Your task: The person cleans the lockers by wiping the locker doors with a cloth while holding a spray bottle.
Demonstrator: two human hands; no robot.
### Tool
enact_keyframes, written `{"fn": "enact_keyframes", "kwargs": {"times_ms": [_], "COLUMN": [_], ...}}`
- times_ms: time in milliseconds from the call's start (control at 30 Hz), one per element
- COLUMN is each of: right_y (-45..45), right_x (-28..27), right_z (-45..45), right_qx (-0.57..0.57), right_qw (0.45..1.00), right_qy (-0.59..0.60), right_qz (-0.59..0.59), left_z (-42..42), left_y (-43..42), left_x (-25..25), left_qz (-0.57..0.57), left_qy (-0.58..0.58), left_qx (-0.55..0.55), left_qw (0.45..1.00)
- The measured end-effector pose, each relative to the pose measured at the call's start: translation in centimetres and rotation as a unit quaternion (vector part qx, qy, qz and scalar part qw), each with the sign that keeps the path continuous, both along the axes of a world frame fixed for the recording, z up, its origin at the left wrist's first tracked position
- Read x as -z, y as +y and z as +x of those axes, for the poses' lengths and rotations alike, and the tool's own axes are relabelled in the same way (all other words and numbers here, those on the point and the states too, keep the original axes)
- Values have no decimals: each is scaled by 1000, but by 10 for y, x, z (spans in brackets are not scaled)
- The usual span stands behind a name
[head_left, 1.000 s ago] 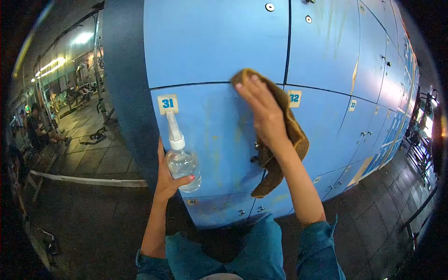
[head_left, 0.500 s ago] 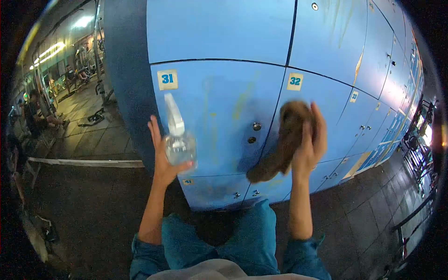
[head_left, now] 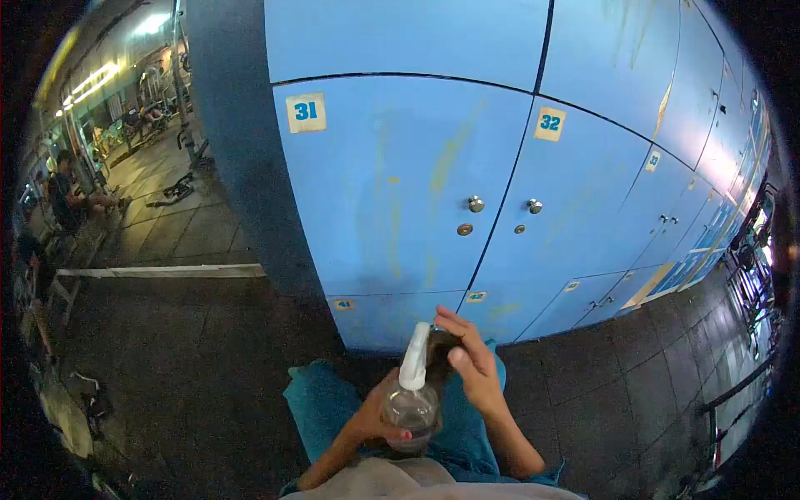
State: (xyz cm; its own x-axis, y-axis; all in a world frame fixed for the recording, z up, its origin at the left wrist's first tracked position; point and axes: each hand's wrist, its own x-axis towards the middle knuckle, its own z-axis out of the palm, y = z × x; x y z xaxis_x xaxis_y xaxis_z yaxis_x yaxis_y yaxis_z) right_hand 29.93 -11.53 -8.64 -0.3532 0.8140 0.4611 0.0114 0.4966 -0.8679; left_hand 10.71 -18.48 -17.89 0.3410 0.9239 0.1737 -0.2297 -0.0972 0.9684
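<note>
My left hand is wrapped round a clear spray bottle with a white trigger head, held upright low over my lap. Close by on the right, my right hand has its fingers on a dark brown cloth, which is partly hidden behind the bottle's nozzle. Beyond both hands stands locker door 31, blue with yellowish streaks and a round knob. Locker door 32 adjoins it on the right.
More blue lockers run off to the right above a dark tiled floor. At left, past a pale low bar, a person sits in a gym area. Equipment stands at the far right.
Both hands have drawn down from the locker doors toward my lap, carrying the spray bottle and the cloth close together. The view has shifted slightly, and the knob of door 32 now shows.
</note>
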Motion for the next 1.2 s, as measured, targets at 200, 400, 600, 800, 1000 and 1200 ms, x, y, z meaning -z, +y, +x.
{"fn": "enact_keyframes", "kwargs": {"times_ms": [200, 400, 600, 800, 1000, 1200], "right_y": [-23, -13, 2, 17, 31, 32], "right_x": [16, 33, 27, -23, -44, -38], "right_z": [-24, -27, -2, 14, -3, -22], "right_qx": [5, 58, 163, 221, 223, 193], "right_qw": [994, 986, 972, 971, 966, 975], "right_qy": [-68, -26, 99, 82, 96, 67], "right_qz": [-86, -152, -139, 39, 89, 92], "left_z": [-4, 10, -5, -48, -55, -59], "left_y": [15, 13, 23, 5, -6, -9], "left_x": [4, 6, 70, 68, 42, 46], "left_qz": [184, 210, 138, -6, -11, -9], "left_qy": [362, 353, 216, 94, 61, 35], "left_qx": [-130, -156, -328, -496, -506, -501], "left_qw": [905, 898, 909, 863, 861, 864]}}
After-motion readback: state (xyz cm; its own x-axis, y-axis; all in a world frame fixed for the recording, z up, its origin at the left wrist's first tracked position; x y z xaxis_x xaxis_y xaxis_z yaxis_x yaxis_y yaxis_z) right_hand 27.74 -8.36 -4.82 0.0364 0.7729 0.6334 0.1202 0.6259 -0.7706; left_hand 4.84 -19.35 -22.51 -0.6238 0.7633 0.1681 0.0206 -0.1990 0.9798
